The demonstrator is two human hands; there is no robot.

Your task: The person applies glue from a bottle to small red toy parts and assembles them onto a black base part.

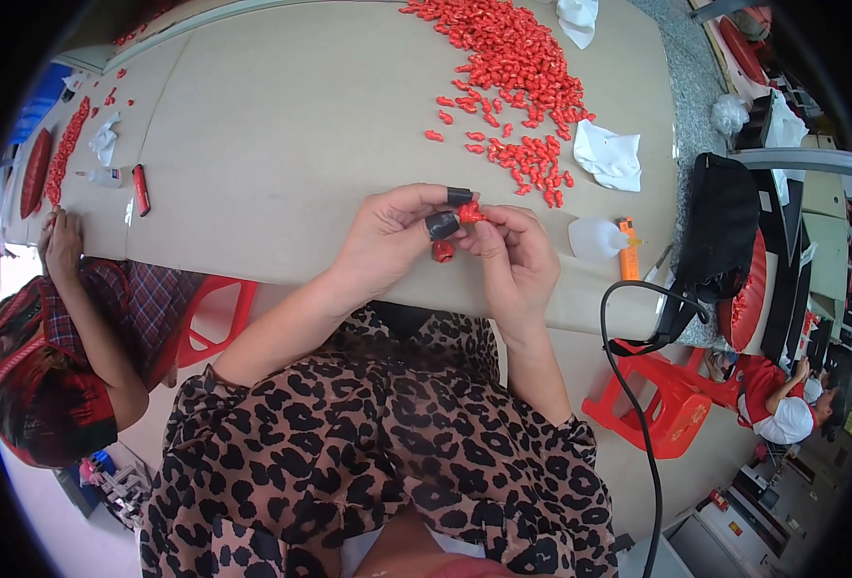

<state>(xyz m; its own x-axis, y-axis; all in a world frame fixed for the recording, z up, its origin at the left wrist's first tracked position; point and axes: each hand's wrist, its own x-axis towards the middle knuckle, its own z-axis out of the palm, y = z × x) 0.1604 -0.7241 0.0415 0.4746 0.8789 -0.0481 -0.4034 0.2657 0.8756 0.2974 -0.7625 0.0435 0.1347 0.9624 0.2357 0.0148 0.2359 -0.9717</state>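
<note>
Over the table's near edge, my left hand (387,236) is closed in a pinch, with black tape wrapped round the tips of its thumb and forefinger. My right hand (518,260) is pinched from the other side on the same small, glossy red lumpy piece (471,213). The fingers partly cover this piece. A second red piece (442,251) shows just below my taped left thumb; whether it is held or lies on the table, I cannot tell. A large heap of similar red pieces (513,58) covers the far right of the table, with loose ones on its near side.
Right of my hands stand a white squeeze bottle (595,239) and an orange lighter (628,252). A crumpled white cloth (607,156) lies beyond them. A black bag (720,231) with a trailing cable sits at the right edge. At left, a co-worker's hand (62,246) rests near a red lighter (141,190).
</note>
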